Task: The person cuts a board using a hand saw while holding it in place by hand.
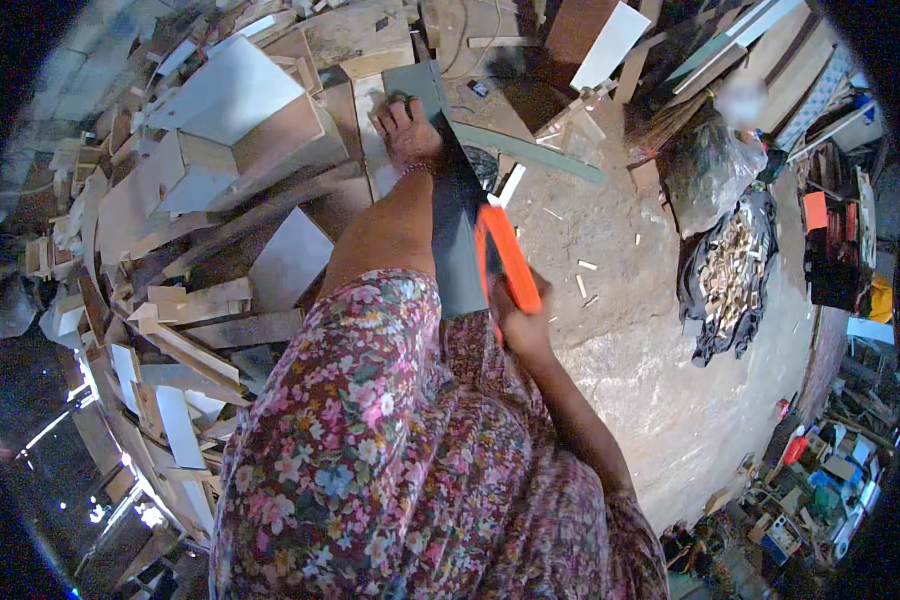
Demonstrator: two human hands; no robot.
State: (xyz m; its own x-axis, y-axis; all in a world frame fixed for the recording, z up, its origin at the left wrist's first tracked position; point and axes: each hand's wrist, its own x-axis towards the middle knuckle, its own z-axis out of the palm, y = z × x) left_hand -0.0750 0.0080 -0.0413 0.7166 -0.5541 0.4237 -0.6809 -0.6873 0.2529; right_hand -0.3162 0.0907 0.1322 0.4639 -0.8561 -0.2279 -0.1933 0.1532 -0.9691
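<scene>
My left hand (410, 135), with a bracelet at the wrist, presses down on a long grey board (457, 270); its fingers are apart and slightly bent. Closed around the orange-and-black handle of a handsaw (511, 262), my right hand (522, 318) is at the board's right side, near its close end. The saw's blade is dark and hard to tell from the board's shaded edge, so I cannot tell whether its teeth touch the board. A pale board (370, 160) lies just left of the grey one, partly under my left hand.
Piled offcuts and a white-faced box (235, 95) crowd the left. A narrow green-grey strip (540, 153) lies ahead on the dusty floor (610, 380). At right are a clear plastic bag (715, 170), a black sheet heaped with wood scraps (735, 260), and cluttered tools (820, 480).
</scene>
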